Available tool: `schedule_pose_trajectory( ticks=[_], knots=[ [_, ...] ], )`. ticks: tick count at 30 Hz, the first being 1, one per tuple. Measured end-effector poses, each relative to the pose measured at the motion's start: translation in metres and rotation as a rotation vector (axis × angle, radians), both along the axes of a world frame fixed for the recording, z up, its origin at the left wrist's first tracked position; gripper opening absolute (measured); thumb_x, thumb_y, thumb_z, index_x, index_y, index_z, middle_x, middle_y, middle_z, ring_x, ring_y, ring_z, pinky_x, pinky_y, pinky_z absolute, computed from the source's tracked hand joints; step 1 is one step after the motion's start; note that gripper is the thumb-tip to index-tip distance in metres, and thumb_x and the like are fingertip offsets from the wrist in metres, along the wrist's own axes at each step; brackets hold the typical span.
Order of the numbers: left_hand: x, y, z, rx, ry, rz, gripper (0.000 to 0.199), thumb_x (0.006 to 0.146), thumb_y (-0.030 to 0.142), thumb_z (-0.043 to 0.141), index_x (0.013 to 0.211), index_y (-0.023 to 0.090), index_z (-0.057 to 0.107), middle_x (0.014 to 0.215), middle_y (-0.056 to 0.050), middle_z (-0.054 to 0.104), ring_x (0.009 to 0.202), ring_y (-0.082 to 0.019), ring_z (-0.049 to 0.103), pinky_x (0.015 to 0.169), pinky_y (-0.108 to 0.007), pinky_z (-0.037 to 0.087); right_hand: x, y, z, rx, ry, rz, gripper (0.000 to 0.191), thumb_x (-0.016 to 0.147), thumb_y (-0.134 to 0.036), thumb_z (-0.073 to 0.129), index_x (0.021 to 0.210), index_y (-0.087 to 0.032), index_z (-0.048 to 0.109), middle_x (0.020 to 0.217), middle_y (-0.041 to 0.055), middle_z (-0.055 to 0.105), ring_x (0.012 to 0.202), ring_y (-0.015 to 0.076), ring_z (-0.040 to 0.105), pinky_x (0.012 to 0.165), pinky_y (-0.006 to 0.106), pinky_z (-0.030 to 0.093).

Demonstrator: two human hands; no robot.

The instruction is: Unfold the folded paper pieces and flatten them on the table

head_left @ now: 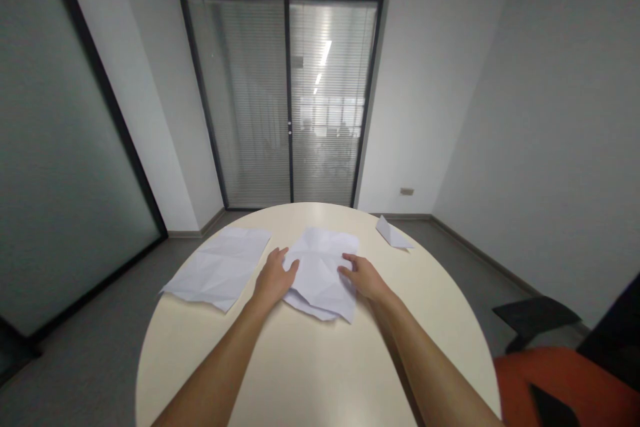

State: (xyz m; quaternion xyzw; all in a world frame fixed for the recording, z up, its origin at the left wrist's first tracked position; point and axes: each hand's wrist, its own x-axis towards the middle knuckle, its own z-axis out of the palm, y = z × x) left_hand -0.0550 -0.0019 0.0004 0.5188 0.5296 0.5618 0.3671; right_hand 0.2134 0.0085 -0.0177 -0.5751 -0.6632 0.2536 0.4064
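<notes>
A creased white sheet of paper (320, 263) lies in the middle of the table, with a second layer showing under its near edge. My left hand (271, 279) rests at the sheet's left edge, thumb and fingers apart, the thumb tip over the paper. On the opposite edge, my right hand (367, 278) touches the sheet with its index finger and thumb spread; its other fingers are partly hidden. Left of my left hand lies another wrinkled sheet (220, 267). A small folded paper piece (393, 235) sits near the table's far right rim.
The papers are on a round cream table (310, 373). A red chair (565, 387) with a black armrest (537, 315) stands close at the right. Beyond the table are a glazed door with blinds (250, 107) and a white wall (425, 80).
</notes>
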Motion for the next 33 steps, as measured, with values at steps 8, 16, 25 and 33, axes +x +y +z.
schedule_pose_trajectory(
  ticks=[8,16,25,33],
  knots=[
    [0.022,-0.036,0.007,0.101,0.387,-0.48,0.051,0.068,0.039,0.08,0.117,0.029,0.07,0.145,-0.01,0.055,0.144,-0.037,0.035,0.123,-0.05,0.011,-0.01,-0.013,0.011,0.004,-0.088,0.081,0.053,0.073,-0.031,0.074,0.125,-0.018,0.068,0.097,0.0105,0.075,0.082,0.0246,0.066,0.083,0.04,0.051],
    [0.017,-0.034,-0.008,-0.022,0.53,-0.452,0.055,0.073,0.054,0.072,0.122,0.029,0.067,0.155,-0.012,0.042,0.15,-0.041,0.016,0.119,-0.06,-0.005,-0.009,-0.021,0.02,-0.025,-0.139,0.136,0.064,0.077,-0.04,0.074,0.136,-0.019,0.06,0.099,0.0085,0.072,0.079,0.0216,0.063,0.078,0.036,0.049],
    [0.011,-0.023,-0.016,-0.053,0.438,-0.197,0.051,0.065,0.053,0.077,0.107,0.025,0.068,0.154,-0.016,0.043,0.152,-0.041,0.008,0.118,-0.059,-0.011,-0.007,-0.03,0.024,-0.045,-0.221,0.278,0.105,0.054,-0.058,0.088,0.146,-0.024,0.05,0.134,0.015,0.062,0.119,0.0353,0.056,0.105,0.052,0.038],
    [0.006,-0.017,-0.024,0.023,0.633,-0.197,0.057,0.076,0.053,0.069,0.123,0.022,0.066,0.155,-0.018,0.039,0.15,-0.042,0.016,0.119,-0.058,-0.001,0.003,-0.028,0.023,-0.075,-0.22,0.403,0.101,0.052,-0.046,0.091,0.142,-0.02,0.055,0.143,0.0163,0.055,0.127,0.0361,0.053,0.112,0.051,0.035]
  ],
)
